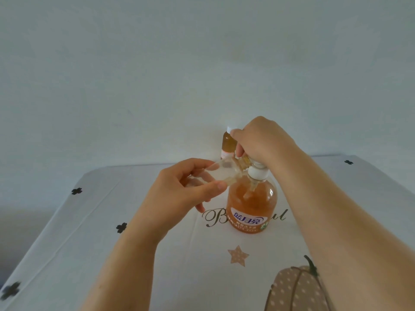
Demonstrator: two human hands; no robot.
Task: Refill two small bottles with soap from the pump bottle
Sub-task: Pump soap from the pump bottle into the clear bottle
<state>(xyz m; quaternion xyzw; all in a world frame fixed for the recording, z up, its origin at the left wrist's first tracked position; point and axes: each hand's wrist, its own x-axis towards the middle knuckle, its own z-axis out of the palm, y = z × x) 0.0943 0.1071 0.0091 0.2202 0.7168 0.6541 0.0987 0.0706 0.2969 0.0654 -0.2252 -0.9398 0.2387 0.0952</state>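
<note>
From my remote seat, I see the left hand (190, 191) pinching the clear bottle (224, 173) between thumb and fingers. It is tilted nearly on its side in the air, with its mouth up against the spout of the pump bottle (251, 205). The right hand (262, 140) sits on top of the pump, fingers curled down around the head and hiding most of it. The pump bottle stands upright on the tabletop (134, 254), orange soap filling most of it and its label facing me. Behind it, by the wall, the filled bottle (228, 143) stands upright with amber soap inside and a white cap, partly hidden by the right hand. I cannot tell how much soap the clear bottle holds.
</note>
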